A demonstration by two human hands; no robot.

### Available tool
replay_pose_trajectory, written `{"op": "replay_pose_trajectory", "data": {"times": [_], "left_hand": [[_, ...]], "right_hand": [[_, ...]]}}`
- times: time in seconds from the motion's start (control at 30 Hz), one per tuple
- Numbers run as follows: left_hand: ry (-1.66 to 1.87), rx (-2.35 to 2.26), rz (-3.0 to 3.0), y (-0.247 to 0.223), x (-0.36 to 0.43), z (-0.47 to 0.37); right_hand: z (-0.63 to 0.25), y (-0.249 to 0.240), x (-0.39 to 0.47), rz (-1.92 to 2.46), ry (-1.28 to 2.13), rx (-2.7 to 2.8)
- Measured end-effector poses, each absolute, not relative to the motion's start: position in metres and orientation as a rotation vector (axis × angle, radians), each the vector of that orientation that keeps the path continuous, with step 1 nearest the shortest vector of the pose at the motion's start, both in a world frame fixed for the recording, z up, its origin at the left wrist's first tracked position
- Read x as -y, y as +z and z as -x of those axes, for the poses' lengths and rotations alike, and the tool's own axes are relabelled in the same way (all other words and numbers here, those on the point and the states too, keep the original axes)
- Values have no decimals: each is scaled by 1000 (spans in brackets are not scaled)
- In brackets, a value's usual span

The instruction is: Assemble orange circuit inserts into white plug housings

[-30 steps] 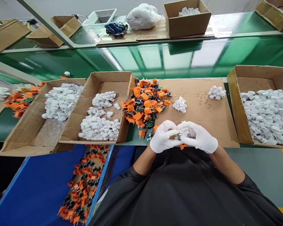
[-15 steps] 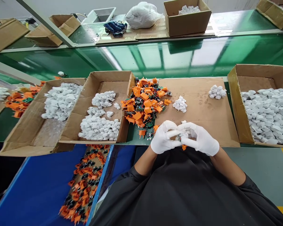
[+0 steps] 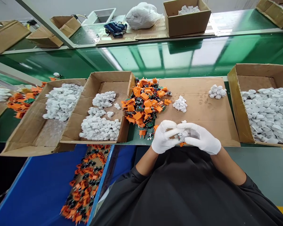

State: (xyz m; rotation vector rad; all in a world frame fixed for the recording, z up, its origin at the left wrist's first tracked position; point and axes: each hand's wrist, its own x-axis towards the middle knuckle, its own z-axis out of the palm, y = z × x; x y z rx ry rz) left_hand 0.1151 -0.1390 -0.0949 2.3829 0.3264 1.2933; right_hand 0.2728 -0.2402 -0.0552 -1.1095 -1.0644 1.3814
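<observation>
My left hand (image 3: 163, 137) and my right hand (image 3: 200, 138), both in white gloves, meet at the front edge of the cardboard sheet (image 3: 202, 116). Between their fingertips is a small plug assembly (image 3: 180, 136), with a white shell and what looks like a circuit board. An orange plug part (image 3: 181, 144) shows just below the fingers; the glove hides most of it. Left of my hands lies a heap of orange plugs (image 3: 143, 103) with wires and green circuit boards. Behind them sits a small pile of white plastic pieces (image 3: 180, 104).
Cardboard boxes of white pieces stand at left (image 3: 129, 125) and right (image 3: 245, 125). Another white pile (image 3: 217, 92) lies on the sheet. Orange plugs (image 3: 82, 185) fill a lower strip beside a blue surface (image 3: 42, 185). Above, a shelf holds a box (image 3: 188, 23). A person's arm shows at far left.
My fingers have shifted slightly around the plug assembly, and the orange part below has moved a little left and up. A bit of another person's arm has appeared at the left edge.
</observation>
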Motion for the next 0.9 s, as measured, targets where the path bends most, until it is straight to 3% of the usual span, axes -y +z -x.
{"op": "replay_pose_trajectory", "data": {"times": [0.57,0.9], "left_hand": [[1309,-171,-2337,-89,135,-119],[1244,-336,-2377,-94,138,-120]], "right_hand": [[-270,-61,237,1073,1355,933],[-270,-62,238,1215,1236,1018]]}}
